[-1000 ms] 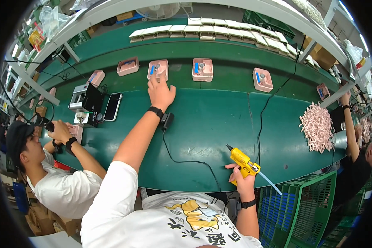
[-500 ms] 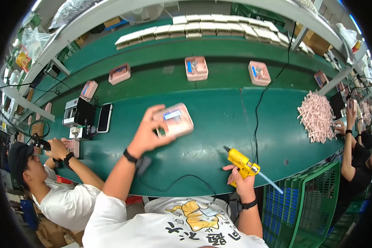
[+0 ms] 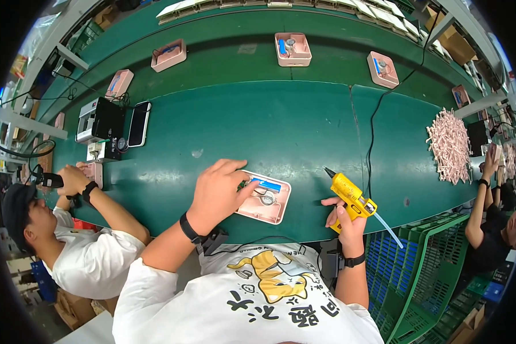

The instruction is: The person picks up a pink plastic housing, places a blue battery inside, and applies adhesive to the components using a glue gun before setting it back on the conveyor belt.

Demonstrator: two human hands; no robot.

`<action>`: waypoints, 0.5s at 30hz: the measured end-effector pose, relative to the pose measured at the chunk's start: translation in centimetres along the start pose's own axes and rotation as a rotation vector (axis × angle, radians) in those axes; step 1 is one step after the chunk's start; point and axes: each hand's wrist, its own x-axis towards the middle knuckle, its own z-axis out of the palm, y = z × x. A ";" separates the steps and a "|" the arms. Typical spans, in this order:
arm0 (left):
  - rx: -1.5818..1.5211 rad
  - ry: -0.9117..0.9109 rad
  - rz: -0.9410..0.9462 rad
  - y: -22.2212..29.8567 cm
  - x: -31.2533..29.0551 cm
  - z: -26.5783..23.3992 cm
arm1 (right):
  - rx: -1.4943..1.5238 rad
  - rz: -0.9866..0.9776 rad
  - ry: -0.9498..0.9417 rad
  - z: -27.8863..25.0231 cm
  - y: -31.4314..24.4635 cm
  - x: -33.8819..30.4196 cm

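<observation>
– So, what's in the pink tray [image 3: 278,210]?

– Blue cylinder [image 3: 268,185], round metal part [image 3: 267,199]; my left hand [image 3: 215,192] grips the tray before me, my right hand [image 3: 347,221] grasps the glue gun [image 3: 351,194]

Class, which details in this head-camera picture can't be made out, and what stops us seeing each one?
All in the head view:
Left end of the pink tray: hidden under the left hand.
Part of the handle of the yellow glue gun: covered by the right hand.
Row of white-topped pieces: cut off by the top edge.
Pile of pink parts: too small and jumbled to count.
</observation>
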 end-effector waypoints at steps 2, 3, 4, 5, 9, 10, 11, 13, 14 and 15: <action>-0.011 -0.046 -0.044 0.5 -0.1 -0.3 | -0.002 0.010 -0.005 0.3 -0.4 -0.1; -0.013 -0.045 -0.044 0.6 -0.1 -0.5 | -0.003 0.023 -0.014 0.5 -0.7 -0.2; -0.048 -0.081 -0.031 0.6 0.1 -0.9 | -0.004 0.038 -0.023 0.6 -0.8 -0.3; -0.083 -0.117 -0.019 0.6 0.3 -1.3 | -0.006 0.040 -0.022 0.5 -0.8 -0.4; -0.253 -0.178 -0.020 0.7 -0.2 -2.8 | -0.073 0.022 -0.140 0.2 -1.1 -0.8; -0.319 -0.189 -0.029 0.7 -0.4 -2.9 | -0.021 0.044 -0.187 0.7 -1.8 -0.9; -0.320 -0.188 -0.036 0.7 -0.8 -2.7 | 0.031 0.067 -0.234 1.3 -2.7 -1.0; -0.465 -0.007 -0.146 0.9 -2.1 -1.4 | 0.083 0.094 -0.283 2.8 -4.1 -1.2; -0.535 0.086 -0.201 1.0 -2.7 -0.6 | 0.020 0.157 -0.305 3.9 -4.8 -1.0; -0.538 0.085 -0.200 0.8 -3.0 0.8 | -0.045 0.217 -0.320 4.8 -5.4 -0.9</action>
